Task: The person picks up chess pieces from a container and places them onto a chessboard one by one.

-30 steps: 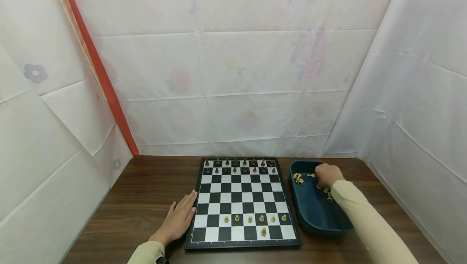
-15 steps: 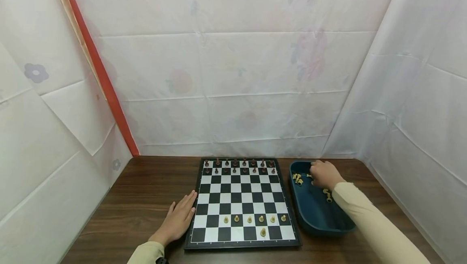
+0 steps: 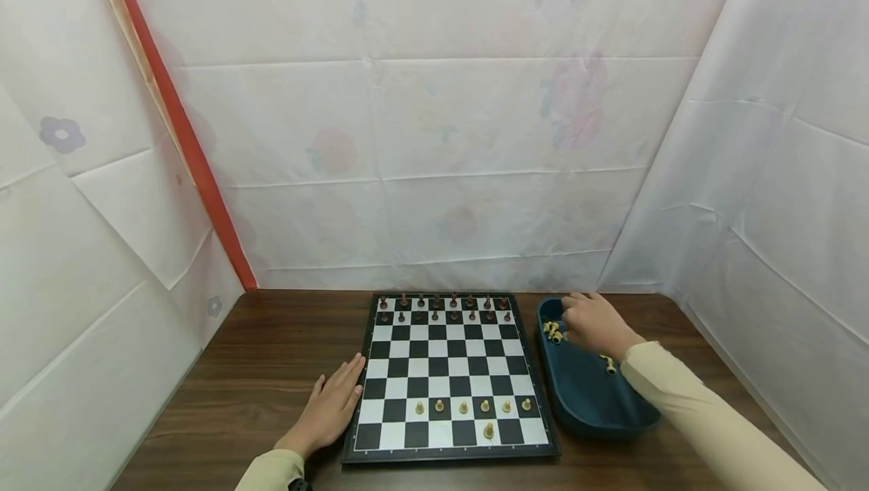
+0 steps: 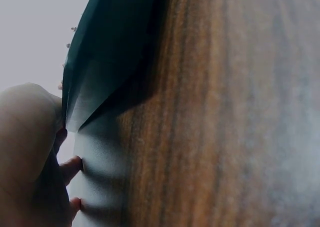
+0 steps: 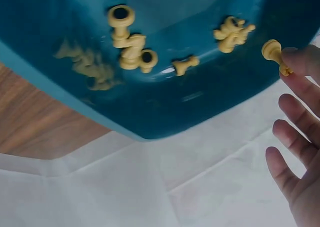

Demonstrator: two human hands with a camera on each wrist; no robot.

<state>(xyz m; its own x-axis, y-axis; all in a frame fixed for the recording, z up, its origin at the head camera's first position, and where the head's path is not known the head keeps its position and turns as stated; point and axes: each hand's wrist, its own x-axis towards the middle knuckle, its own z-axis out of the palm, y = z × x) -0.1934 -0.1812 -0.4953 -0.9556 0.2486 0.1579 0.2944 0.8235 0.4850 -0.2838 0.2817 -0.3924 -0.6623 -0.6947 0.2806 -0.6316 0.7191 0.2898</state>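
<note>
A black-and-white chessboard (image 3: 445,366) lies on the table, with dark red pieces (image 3: 437,316) on its two far rows and several pale yellow pawns (image 3: 464,406) near its front. My left hand (image 3: 329,406) rests against the board's left edge, fingers stretched out. Over the far end of the blue tray (image 3: 597,408), my right hand (image 3: 597,325) pinches a yellow chess piece (image 5: 271,52) between thumb and index finger, its round base pointing outward; the fingertips cover its top, so its kind is unclear. The other right fingers are spread.
More yellow chess pieces (image 5: 131,49) lie loose in the tray, in small groups. Beneath everything is a brown wooden table (image 3: 285,340). White cloth (image 3: 434,212) hangs behind and at both sides, with a red strip (image 3: 197,151) at left.
My right hand has moved left within the tray toward its far left corner, away from the pieces near the right side. The left hand stays at the board's edge.
</note>
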